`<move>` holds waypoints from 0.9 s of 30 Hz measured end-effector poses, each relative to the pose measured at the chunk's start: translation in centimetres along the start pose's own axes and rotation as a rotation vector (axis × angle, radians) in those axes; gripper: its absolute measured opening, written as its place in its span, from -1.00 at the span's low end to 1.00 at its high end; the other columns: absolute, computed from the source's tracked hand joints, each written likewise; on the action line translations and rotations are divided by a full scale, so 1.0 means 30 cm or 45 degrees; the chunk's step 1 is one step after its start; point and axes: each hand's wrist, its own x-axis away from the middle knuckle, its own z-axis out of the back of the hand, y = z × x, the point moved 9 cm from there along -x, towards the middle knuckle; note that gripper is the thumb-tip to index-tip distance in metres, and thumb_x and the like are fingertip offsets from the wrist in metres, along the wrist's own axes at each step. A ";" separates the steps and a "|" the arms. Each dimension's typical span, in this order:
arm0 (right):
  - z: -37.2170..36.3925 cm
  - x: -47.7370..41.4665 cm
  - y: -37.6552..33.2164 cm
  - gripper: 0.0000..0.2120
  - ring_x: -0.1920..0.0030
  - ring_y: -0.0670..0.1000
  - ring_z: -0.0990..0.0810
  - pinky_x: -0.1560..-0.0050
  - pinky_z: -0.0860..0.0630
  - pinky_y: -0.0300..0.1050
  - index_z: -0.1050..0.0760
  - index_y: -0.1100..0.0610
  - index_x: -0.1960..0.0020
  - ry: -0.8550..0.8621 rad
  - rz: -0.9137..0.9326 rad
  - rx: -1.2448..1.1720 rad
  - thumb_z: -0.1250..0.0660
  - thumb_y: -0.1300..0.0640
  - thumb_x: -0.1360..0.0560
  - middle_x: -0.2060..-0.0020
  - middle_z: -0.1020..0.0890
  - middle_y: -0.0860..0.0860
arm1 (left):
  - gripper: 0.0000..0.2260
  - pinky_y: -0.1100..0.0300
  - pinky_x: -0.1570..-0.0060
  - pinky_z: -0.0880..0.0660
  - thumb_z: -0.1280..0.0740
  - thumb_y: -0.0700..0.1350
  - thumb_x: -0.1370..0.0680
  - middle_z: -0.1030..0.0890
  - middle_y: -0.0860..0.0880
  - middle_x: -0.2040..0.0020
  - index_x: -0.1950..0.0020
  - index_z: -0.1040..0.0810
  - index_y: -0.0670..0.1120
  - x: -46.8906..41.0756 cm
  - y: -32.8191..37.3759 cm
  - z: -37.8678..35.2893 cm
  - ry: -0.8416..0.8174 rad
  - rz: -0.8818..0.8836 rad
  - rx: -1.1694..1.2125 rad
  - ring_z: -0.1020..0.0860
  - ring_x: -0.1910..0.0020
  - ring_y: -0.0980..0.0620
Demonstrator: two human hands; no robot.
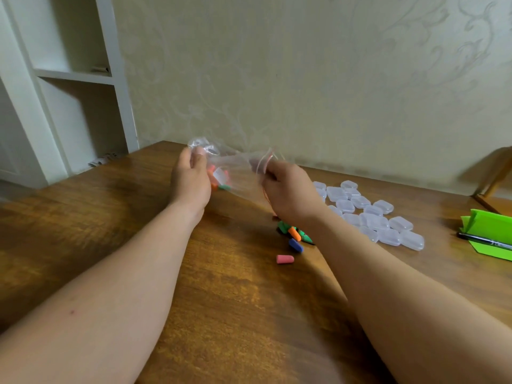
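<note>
Aloft between two bare hands, a clear plastic bag [235,164] was stretched over a wooden table [124,231]. The left hand [191,178] pinched one crumpled corner of the film between curled fingertips and thumb. The right hand [288,189] gripped the opposite end, where a thin red line ran along the bag's edge. The film sagged slightly in the gap between the hands.

Small orange, pink and green pieces [219,180] showed through the film just beside the left palm, on its right. Whether they sat inside the bag or lay behind it could not be told.

Below the right wrist, a small heap of foam earplugs [295,235] in green, orange and blue lay on the wood. A single pink earplug [285,259] rested apart from them, nearer the person and between the two forearms.

To the right of the right hand, a loose cluster of small clear lidded boxes [374,217] covered part of the tabletop, the nearest partly hidden behind the hand. Farther right, well apart from the hand, stood a folded green card [487,225] with a dark pen [482,240] lying across it.

Beyond both hands rose a pale patterned wall [304,79]. A white shelf unit [74,76] stood far off to the left of the left hand.
</note>
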 end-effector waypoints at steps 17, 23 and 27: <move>-0.030 0.048 0.032 -0.23 -0.14 0.31 -0.60 -0.25 -0.54 0.37 -0.57 0.38 -0.13 -0.154 -0.214 -0.487 -0.24 -0.39 -0.58 -0.13 -0.62 0.34 | -0.54 -0.02 -0.26 -0.58 -0.20 0.30 -0.71 -0.67 -0.06 -0.32 -0.52 -0.47 0.08 0.015 -0.029 -0.114 -0.387 0.124 0.040 -0.67 -0.23 -0.02; 0.006 0.033 0.021 -0.69 -0.02 0.01 -0.69 -0.14 -0.60 -0.06 -0.71 0.11 -0.08 -0.151 -0.154 -0.423 -0.24 -0.01 -0.73 0.01 -0.72 0.14 | -0.48 0.17 0.08 -0.44 -0.10 -0.07 -0.74 -0.59 0.13 0.45 0.42 -0.48 0.02 0.010 -0.061 -0.105 -0.349 0.233 0.165 -0.58 0.26 0.16; 0.013 0.027 -0.031 -0.53 -0.09 -0.25 -0.65 -0.09 -0.52 -0.38 -0.66 -0.13 -0.28 -0.221 0.023 -0.225 -0.22 0.36 -0.65 -0.02 -0.71 -0.27 | -0.67 0.17 0.21 -0.38 -0.19 -0.07 -0.71 -0.58 -0.01 0.28 0.26 -0.46 -0.06 0.006 -0.047 -0.087 -0.341 0.205 0.239 -0.49 0.42 0.13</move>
